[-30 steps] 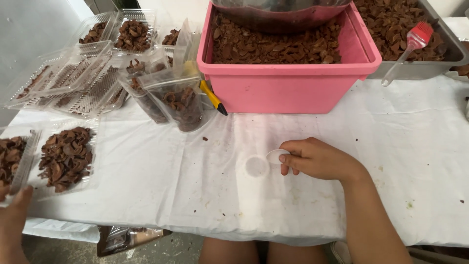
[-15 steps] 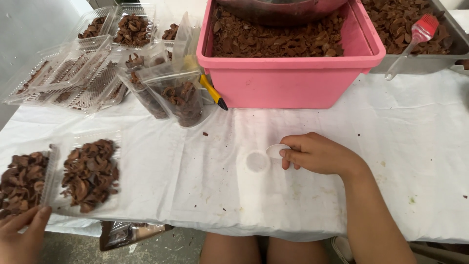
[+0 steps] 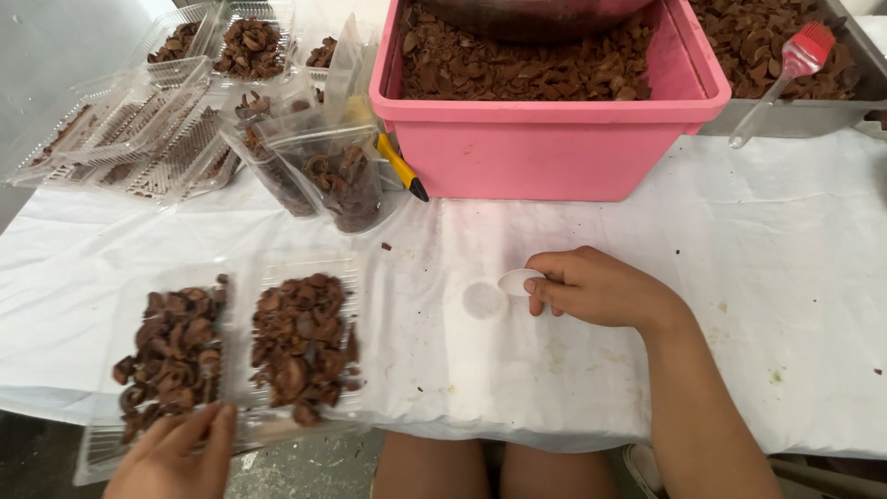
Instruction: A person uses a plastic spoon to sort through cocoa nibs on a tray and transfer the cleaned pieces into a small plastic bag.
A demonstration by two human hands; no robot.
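Note:
My left hand (image 3: 176, 457) grips the near edge of a clear plastic clamshell tray (image 3: 236, 277) that lies open on the white cloth. Both halves of the tray hold brown dried pieces (image 3: 300, 346). My right hand (image 3: 601, 288) rests on the cloth in the middle, fingers closed on a small white spoon (image 3: 519, 280). A round wet mark (image 3: 483, 299) shows on the cloth just left of the spoon.
A pink tub (image 3: 545, 139) full of brown pieces stands at the back. Clear bags (image 3: 342, 176) and stacked filled trays (image 3: 148, 129) sit at back left, with a yellow-black cutter (image 3: 400, 166). A metal pan with a red brush (image 3: 785, 74) is at back right.
My left hand has slid the open tray to the right, toward the middle of the table. My right hand has stayed in place with the spoon.

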